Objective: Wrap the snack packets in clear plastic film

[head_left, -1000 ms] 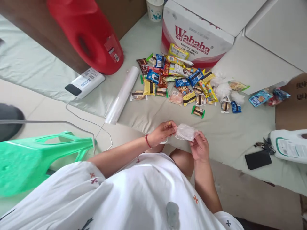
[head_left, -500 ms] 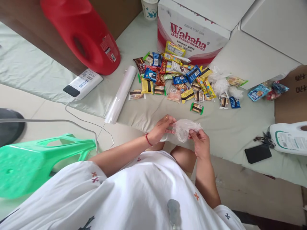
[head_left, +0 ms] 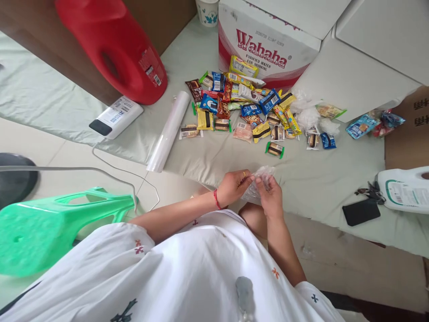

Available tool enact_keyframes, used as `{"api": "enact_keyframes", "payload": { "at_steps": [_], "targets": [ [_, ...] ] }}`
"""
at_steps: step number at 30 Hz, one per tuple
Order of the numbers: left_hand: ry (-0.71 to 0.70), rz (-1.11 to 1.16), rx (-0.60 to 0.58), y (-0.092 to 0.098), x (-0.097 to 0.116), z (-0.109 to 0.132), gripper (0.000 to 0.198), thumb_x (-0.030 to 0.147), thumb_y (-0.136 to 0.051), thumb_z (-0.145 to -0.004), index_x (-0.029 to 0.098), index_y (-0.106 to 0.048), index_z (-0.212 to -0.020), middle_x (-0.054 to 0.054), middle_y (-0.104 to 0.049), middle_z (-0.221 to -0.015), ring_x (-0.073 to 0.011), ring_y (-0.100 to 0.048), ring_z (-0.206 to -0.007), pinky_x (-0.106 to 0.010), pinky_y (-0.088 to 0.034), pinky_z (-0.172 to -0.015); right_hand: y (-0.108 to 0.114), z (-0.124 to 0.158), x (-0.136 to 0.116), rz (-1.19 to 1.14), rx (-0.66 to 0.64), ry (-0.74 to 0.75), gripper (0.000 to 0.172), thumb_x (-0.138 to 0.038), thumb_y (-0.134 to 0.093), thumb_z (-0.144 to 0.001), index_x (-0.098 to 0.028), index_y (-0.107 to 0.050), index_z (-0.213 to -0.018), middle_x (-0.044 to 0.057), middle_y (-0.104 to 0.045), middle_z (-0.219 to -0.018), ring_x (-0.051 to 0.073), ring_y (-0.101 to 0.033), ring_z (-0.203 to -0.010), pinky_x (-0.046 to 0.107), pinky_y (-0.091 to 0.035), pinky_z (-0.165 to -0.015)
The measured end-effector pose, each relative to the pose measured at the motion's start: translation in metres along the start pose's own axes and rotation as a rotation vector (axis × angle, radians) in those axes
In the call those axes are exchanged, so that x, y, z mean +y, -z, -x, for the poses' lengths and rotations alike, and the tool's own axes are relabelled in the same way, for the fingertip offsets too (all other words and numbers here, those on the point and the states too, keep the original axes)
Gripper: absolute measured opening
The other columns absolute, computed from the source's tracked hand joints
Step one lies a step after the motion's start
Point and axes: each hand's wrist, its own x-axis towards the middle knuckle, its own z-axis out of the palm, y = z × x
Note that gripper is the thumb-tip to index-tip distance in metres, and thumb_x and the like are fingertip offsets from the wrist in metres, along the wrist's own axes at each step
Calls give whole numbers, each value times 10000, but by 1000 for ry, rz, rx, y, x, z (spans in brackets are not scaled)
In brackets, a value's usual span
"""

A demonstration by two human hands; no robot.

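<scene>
A crumpled clear plastic bag [head_left: 267,171] is between my two hands, just above the near edge of the cloth-covered surface. My left hand [head_left: 233,186], with a red cord at the wrist and a ring, pinches the bag's edge. From the other side my right hand [head_left: 270,195] grips it between thumb and fingers, with the fingertips of both hands close together. Beyond them lies a loose pile of small wrapped snacks [head_left: 251,110]. The nearest is a green-ended wrapped biscuit [head_left: 275,149], apart from the rest.
A roll of clear film [head_left: 168,132], a white device with a cable [head_left: 116,118] and a red jug [head_left: 115,53] stand left. Behind the snacks is a Wahaha carton [head_left: 264,49]. Crumpled plastic bags [head_left: 306,114], a black wallet-like item [head_left: 361,212] and a white jug [head_left: 405,190] are right. A green stool [head_left: 40,232] stands lower left.
My hands have come together. The left moved right and the right moved left, and the bag, spread out between them before, is now gathered at the fingertips.
</scene>
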Motion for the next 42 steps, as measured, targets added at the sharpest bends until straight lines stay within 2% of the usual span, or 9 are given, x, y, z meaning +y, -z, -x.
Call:
{"api": "enact_keyframes", "payload": {
  "at_steps": [3,8,16,21,25,32,34,38,42],
  "targets": [
    [126,208,63,-2,-9,-3,453,584,-502,-973,204,-489,-727,37,-439,-627,-109,-383,-598,-263,-320,-590,-5,-6,2,-198,229,-92,473,-630,-792,-733,-206,-622,-855,-43,-607,-691,109,-495,-588,238,-403,-530],
    [349,411,200,2,-30,-12,359,526,-690,-849,208,-523,-853,56,-478,-657,-98,-405,-577,-238,-330,-553,2,-14,3,-328,258,-144,499,-580,-870,-628,-204,-594,-804,-93,-501,-590,68,-373,-499,218,-300,-470],
    [239,242,228,15,-10,6,295,468,-682,-885,208,-547,-911,-13,-569,-863,-135,-517,-738,-266,-406,-639,10,-13,1,-266,411,-17,492,-609,-822,-677,-210,-569,-814,-85,-483,-598,81,-404,-523,234,-343,-508],
    [134,230,-14,1,8,5,289,475,-608,-946,194,-578,-886,-18,-585,-831,-143,-506,-756,-285,-422,-714,0,3,-6,-50,304,80,430,-620,-732,-822,-215,-591,-855,-74,-503,-592,92,-388,-494,247,-311,-481],
    [297,198,63,-17,12,-17,364,537,-655,-904,189,-556,-939,-11,-601,-884,-145,-520,-789,-294,-424,-766,0,15,-8,23,221,99,405,-615,-691,-875,-218,-614,-887,-70,-512,-612,100,-399,-501,254,-325,-488],
    [283,241,-144,-33,9,-28,296,426,-666,-860,175,-571,-734,25,-548,-710,-130,-466,-719,-273,-385,-709,16,22,-4,2,17,118,551,-646,-816,-733,-231,-671,-1064,3,-676,-841,147,-569,-687,268,-437,-613],
    [206,219,-101,-31,7,-27,264,396,-653,-860,178,-585,-726,16,-563,-733,-137,-486,-750,-275,-400,-745,18,21,-3,-57,5,100,560,-699,-766,-755,-230,-670,-1047,8,-666,-818,148,-561,-663,269,-427,-582],
    [132,260,-22,-13,2,-27,311,459,-702,-842,181,-612,-737,-17,-594,-848,-155,-535,-845,-285,-436,-812,25,12,-1,-177,268,24,453,-634,-753,-808,-216,-580,-822,-47,-556,-669,75,-394,-504,226,-297,-456],
    [248,556,-13,18,-4,-30,414,523,-826,-751,180,-597,-791,-32,-643,-947,-157,-590,-918,-277,-488,-828,47,0,2,-255,315,-63,501,-596,-840,-721,-215,-524,-799,-62,-551,-693,41,-365,-486,186,-240,-417]
  ]
}}
